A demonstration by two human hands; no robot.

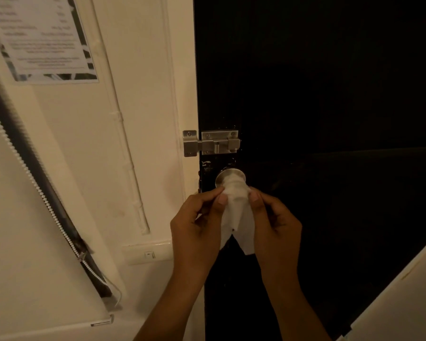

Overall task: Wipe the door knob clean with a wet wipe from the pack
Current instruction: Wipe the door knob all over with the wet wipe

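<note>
Where the dark door [317,82] meets the cream frame, just below centre of the frame, sits item one: door knob [229,177], round, brushed silver metal, mounted near the door's left edge. Only its upper rim and collar show; the rest is covered.

Item two: wet wipe [236,210], white, thin, creased. Its upper part is draped over the front of the knob and moulded to its shape; its lower part hangs down in two loose tails between my wrists, ending in an uneven notch.

Item three: my left hand [194,225], lower centre, forearm rising from the bottom edge. Fingers curled, thumb and forefinger pinched together on the wipe's left edge just beside the knob. Grip closed on the wipe.

Item four: my right hand [276,222], mirrored on the other side, forearm also entering from the bottom edge. Thumb and forefinger pinch the wipe's right edge; remaining fingers folded toward the palm. Grip closed on the wipe. Both hands are level, near each other, the wipe stretched between them over the knob.

Item five: slide bolt [212,143], silver, above the knob, spanning door and frame.

Item six: printed notice [42,38], upper left of the frame, text too blurred to read.

Item seven: window blind [35,180] with beaded cord, left side.

Item eight: wall switch [149,254], left of my left wrist.
</note>
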